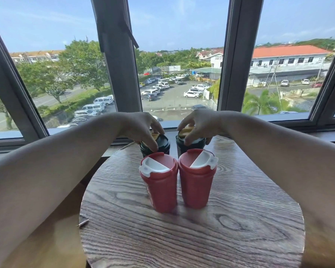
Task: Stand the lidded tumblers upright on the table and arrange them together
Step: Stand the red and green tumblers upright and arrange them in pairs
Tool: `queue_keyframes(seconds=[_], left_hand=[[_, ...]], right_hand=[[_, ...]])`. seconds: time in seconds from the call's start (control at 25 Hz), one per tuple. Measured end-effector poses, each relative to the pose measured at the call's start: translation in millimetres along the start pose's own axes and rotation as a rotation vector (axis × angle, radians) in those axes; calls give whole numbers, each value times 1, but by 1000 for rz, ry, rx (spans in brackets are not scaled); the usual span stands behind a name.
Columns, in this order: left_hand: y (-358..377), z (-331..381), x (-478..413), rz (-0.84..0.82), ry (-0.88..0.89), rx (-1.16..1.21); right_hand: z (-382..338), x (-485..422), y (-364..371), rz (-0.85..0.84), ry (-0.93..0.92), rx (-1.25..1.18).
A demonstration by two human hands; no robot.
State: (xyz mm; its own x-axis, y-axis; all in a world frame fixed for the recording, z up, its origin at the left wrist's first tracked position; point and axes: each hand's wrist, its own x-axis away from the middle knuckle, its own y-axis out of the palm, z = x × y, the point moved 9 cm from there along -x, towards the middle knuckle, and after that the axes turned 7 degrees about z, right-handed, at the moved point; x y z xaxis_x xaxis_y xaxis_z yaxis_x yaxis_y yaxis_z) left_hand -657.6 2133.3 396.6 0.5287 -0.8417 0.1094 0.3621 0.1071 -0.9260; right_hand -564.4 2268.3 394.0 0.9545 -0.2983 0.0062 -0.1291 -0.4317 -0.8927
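Observation:
Two red tumblers with white flip lids stand upright side by side on the round wooden table (191, 238): the left red tumbler (160, 187) and the right red tumbler (196, 182). Behind them stand two dark green tumblers with yellow lid flaps, mostly hidden by the red ones. My left hand (141, 128) grips the lid rim of the left green tumbler (162, 145) from above. My right hand (199, 125) grips the lid of the right green tumbler (194, 144) the same way. The four stand close in a square.
A window sill (278, 124) and dark window frames (122, 78) run right behind the table's far edge. A lighter wooden surface (46, 242) lies lower left, with a small thin object (83, 223) at the table's edge.

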Motion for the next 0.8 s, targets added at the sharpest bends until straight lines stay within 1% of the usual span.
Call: queue_keyframes(seconds=[0.2, 0.32, 0.4, 0.52, 0.68, 0.8], left_hand=[[-2, 4, -4, -2, 0, 46], [1, 6, -8, -20, 5, 6], [3, 6, -13, -48, -19, -11], [5, 7, -17, -90, -32, -89], [1, 9, -20, -81, -10, -110], [2, 3, -20, -81, -26, -88]], right_hand=[[3, 1, -2, 15, 55, -8], [4, 3, 1, -91, 90, 42], [4, 7, -2, -130, 83, 87], [2, 7, -5, -125, 57, 101], [-3, 4, -4, -123, -2, 81], [0, 6, -2, -126, 14, 70]])
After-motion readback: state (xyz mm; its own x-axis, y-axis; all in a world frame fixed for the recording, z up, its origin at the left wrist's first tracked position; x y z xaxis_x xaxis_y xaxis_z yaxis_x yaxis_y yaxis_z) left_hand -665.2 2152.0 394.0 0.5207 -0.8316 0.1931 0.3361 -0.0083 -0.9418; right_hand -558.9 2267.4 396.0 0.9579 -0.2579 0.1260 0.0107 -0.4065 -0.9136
